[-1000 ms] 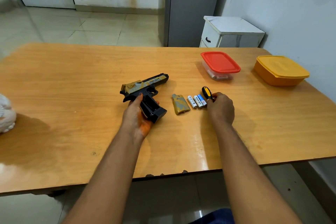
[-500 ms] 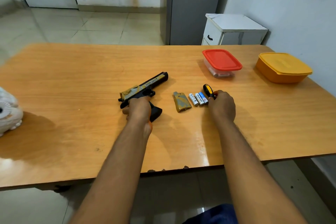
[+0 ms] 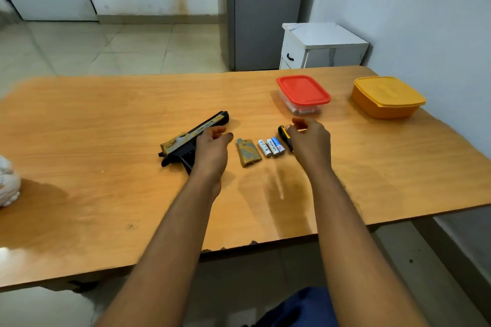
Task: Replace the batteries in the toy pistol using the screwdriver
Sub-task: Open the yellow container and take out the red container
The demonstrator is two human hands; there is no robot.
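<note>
Toy pistol (image 3: 195, 138) lies flat on bench (image 3: 106, 141), long axis diagonal, muzzle pointing far-right. Left hand (image 3: 212, 150) hovers open above its grip, holding nothing. Right of it: loose cover (image 3: 247, 152), three batteries (image 3: 271, 146), screwdriver (image 3: 285, 137). Right hand (image 3: 309, 141) open, fingers curled, over the screwdriver. Judgement: steady pistol, load batteries by polarity before refitting cover

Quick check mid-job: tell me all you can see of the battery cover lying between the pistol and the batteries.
The battery cover is a small loose panel, tan-and-grey camouflage like the toy pistol, apparently plastic. It lies flat on the table, off the pistol, left of the three batteries. Nothing touches it; the left hand is just beside it.
</note>
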